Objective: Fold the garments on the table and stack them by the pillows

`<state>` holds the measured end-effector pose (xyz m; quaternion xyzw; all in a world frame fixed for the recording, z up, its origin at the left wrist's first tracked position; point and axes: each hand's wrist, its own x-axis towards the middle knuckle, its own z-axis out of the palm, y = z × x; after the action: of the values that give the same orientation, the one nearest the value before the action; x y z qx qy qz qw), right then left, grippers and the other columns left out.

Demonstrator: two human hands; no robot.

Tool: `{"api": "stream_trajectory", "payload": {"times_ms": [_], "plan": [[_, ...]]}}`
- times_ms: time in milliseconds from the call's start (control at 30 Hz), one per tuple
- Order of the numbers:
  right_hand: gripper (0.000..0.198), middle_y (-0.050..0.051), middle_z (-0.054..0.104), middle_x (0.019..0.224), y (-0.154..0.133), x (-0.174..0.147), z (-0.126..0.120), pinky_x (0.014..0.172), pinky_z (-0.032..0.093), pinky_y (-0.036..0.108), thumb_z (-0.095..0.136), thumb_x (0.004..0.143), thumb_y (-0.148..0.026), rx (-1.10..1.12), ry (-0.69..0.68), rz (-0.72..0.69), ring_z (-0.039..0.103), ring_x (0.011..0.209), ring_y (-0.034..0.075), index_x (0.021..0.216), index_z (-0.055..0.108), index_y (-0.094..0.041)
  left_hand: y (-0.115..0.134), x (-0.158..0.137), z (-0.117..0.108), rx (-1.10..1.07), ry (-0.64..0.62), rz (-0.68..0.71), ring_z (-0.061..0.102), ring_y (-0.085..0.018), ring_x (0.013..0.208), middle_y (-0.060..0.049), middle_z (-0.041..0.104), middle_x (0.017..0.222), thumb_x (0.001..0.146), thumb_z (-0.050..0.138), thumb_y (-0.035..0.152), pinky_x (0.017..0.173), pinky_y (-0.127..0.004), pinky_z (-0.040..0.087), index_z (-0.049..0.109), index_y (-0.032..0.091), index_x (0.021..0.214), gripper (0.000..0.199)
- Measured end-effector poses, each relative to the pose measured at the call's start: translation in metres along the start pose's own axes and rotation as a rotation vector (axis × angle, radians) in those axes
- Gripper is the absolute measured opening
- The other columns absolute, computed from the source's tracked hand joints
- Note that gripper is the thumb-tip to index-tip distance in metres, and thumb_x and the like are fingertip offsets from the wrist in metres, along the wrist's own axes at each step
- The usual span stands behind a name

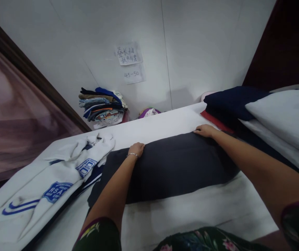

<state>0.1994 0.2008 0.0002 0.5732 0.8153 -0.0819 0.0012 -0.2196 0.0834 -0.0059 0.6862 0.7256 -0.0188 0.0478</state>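
Head view: left hand (137, 149) and right hand (206, 130) are set well apart at a dark cloth's (175, 167) far edge, presumably so it is kept straight; whether fabric is pinched cannot be told. The cloth is laid across a white table (144, 130), between a white garment (71, 170) and piled clothing (282, 115).

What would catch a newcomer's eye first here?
Probably the wide dark cloth across the white table, with the left hand and right hand at its far edge. The white garment with blue lettering on the left stands out next, then two handwritten notes on the wall behind.
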Motion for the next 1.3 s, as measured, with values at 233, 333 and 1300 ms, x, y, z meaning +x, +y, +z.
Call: {"api": "stream_trajectory", "payload": {"times_ms": [233, 333, 1300], "plan": [[0.050, 0.015, 0.069, 0.103, -0.006, -0.011, 0.017, 0.074, 0.046, 0.037, 0.040, 0.088, -0.057, -0.127, 0.029, 0.125, 0.063, 0.094, 0.029, 0.099, 0.070, -0.018, 0.002, -0.002, 0.011, 0.022, 0.035, -0.069, 0.053, -0.021, 0.116, -0.004, 0.060, 0.127, 0.094, 0.036, 0.035, 0.099, -0.034, 0.038, 0.061, 0.028, 0.122, 0.038], [0.046, 0.017, 0.067, 0.108, -0.010, -0.017, 0.023, 0.080, 0.044, 0.039, 0.039, 0.090, -0.050, -0.157, 0.078, 0.101, 0.060, 0.099, 0.029, 0.106, 0.068, -0.017, 0.003, -0.007, 0.008, 0.027, 0.059, -0.124, 0.045, -0.021, 0.126, -0.004, 0.053, 0.136, 0.093, 0.038, 0.029, 0.107, -0.041, 0.030, 0.054, 0.028, 0.129, 0.039], [0.061, 0.008, 0.028, 0.153, -0.008, -0.069, 0.038, 0.112, 0.015, 0.052, 0.027, 0.091, -0.054, 0.029, 0.051, 0.058, 0.019, 0.142, 0.028, 0.140, 0.043, -0.022, -0.009, -0.043, 0.031, 0.049, -0.011, -0.136, 0.025, -0.025, 0.141, -0.009, 0.030, 0.152, 0.094, 0.020, 0.050, 0.114, -0.046, 0.020, 0.033, 0.015, 0.145, 0.064]]}}
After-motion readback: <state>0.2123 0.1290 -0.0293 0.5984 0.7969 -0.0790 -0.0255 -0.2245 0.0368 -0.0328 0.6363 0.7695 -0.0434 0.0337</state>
